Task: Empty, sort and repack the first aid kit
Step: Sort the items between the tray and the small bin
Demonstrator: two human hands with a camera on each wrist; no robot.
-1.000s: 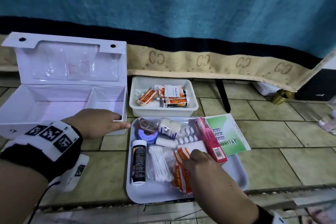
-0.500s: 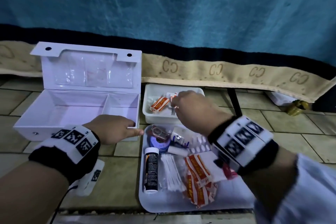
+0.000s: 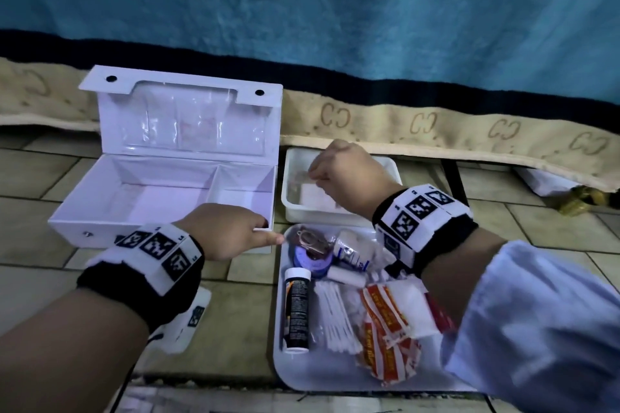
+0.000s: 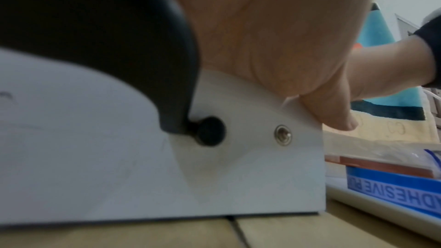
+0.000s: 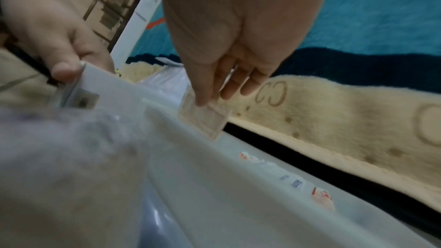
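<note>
Pinching a small packet [image 5: 206,118], possibly blurred gauze, the right hand [image 3: 349,174] is held over the tub [image 3: 392,166]; the box [image 3: 161,198] corner is gripped by the left hand [image 3: 224,231].

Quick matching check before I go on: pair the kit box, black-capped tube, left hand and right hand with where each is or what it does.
1 kit box
2 tube
3 left hand
4 right hand

A over the small tub, pinching a flat packet
B lid up, nothing visible inside
C lying on the tray
D gripping the box's front right corner

1-B, 2-C, 3-D, 4-A
</note>
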